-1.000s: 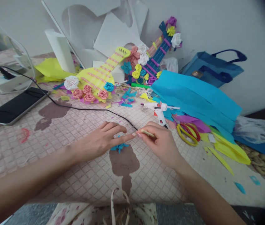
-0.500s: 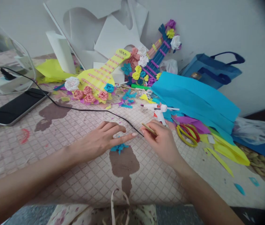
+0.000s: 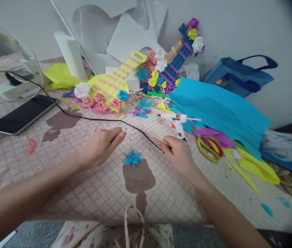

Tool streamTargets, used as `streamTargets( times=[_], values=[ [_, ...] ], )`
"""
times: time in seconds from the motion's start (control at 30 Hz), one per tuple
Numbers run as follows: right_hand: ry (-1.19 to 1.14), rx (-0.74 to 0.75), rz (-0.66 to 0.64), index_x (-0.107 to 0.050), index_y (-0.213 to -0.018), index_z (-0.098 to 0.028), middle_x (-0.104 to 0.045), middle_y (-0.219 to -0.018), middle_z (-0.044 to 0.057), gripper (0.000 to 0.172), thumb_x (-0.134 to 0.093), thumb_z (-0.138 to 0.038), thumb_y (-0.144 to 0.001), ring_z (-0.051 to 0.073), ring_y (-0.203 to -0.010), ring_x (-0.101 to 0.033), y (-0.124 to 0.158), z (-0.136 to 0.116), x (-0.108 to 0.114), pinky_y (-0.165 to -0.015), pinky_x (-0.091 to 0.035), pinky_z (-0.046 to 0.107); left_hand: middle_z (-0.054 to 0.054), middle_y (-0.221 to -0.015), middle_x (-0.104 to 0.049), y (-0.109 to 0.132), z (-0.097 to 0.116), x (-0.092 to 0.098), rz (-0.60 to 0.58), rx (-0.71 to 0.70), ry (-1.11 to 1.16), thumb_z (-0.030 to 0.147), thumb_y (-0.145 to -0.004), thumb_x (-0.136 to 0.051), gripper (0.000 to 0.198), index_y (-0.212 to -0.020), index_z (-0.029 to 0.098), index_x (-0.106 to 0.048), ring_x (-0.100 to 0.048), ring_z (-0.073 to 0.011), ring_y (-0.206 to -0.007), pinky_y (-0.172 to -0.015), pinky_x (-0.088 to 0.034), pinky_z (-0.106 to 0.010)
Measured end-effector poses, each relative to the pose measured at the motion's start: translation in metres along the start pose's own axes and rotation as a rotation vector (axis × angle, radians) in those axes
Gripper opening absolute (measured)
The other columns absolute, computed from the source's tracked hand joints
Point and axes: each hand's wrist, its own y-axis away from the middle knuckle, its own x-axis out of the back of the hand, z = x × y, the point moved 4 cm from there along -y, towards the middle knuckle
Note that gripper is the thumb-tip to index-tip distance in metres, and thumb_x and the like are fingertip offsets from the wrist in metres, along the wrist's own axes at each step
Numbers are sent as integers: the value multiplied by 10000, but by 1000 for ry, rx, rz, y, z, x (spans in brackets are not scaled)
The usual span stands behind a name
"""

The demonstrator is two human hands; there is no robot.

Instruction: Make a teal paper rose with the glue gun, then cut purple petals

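Observation:
Above the table, my left hand (image 3: 104, 144) is closed, thumb against the curled fingers, with nothing showing in it. My right hand (image 3: 178, 151) grips a thin wooden stick (image 3: 158, 139), whose tip points left over a black cable (image 3: 132, 128). Between the two hands lies a blue paper flower (image 3: 133, 158) with pointed petals, touched by neither. It sits at the top edge of a brown printed patch (image 3: 139, 177) on the quilted tablecloth. Just beyond my right hand stands a white glue gun (image 3: 178, 120).
At the back rest a yellow paper guitar (image 3: 109, 84) and a dark blue one (image 3: 178, 63), both with paper flowers. Scissors (image 3: 209, 150), blue paper sheets (image 3: 220, 103) and a blue bag (image 3: 238, 75) are to the right. A phone (image 3: 22, 115) and power strip (image 3: 11, 88) lie left.
My left hand has drawn back to the left from over the blue flower, and its fingers have curled shut. The flower is now fully uncovered. My right hand still holds the stick.

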Motion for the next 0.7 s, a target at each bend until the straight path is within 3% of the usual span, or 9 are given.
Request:
streamTargets(
  times=[0.1, 0.17, 0.27, 0.37, 0.57, 0.7],
  values=[
    [1, 21, -17, -536, -774, -203, -593, -750, 13, 86, -511, -193, -855, 150, -652, -532, 1, -2, -2, -553, -307, 268, 40, -592, -453, -2, -2, -4, -53, -47, 27, 279, -935, -386, 206, -768, 180, -453, -456, -101, -542, -531, -330, -229],
    [-14, 47, -56, -556, -907, -212, -628, -879, 23, 122, -514, -133, -823, 153, -719, -567, 2, -5, -4, -571, -327, 259, 14, -699, -539, -3, -4, -8, -140, -100, 70, 249, -894, -461, 96, -909, 172, -516, -511, -111, -615, -571, -379, -225],
    [8, 52, -141, -551, -758, -206, -624, -706, -9, 97, -523, -171, -845, 135, -605, -545, 4, -7, -8, -544, -294, 258, -22, -825, -596, -3, -6, -15, -288, -195, 129, 198, -840, -531, 89, -914, 164, -568, -558, -125, -723, -636, -427, -229],
    [45, 29, -164, -499, -641, -197, -568, -569, -24, 256, -530, -281, -881, 124, -525, -503, 6, -8, -9, -524, -255, 260, -41, -922, -610, -2, -6, -19, -382, -255, 179, 167, -834, -547, 78, -893, 162, -597, -573, -142, -845, -722, -446, -240],
    [-35, 24, -233, -527, -908, -205, -645, -731, -6, 187, -431, -362, -940, 139, -606, -569, 9, -17, -9, -550, -304, 249, -36, -871, -590, -1, -4, -21, -421, -261, 162, 156, -856, -520, 97, -834, 154, -615, -556, -128, -799, -717, -442, -235],
    [-85, 144, -273, -545, -866, -200, -631, -817, 19, 216, -383, -305, -965, 143, -722, -581, 13, -24, -12, -611, -361, 254, -28, -824, -578, -1, -4, -22, -398, -278, 162, 149, -861, -497, 129, -793, 150, -607, -541, -116, -747, -673, -434, -221]
  ],
)
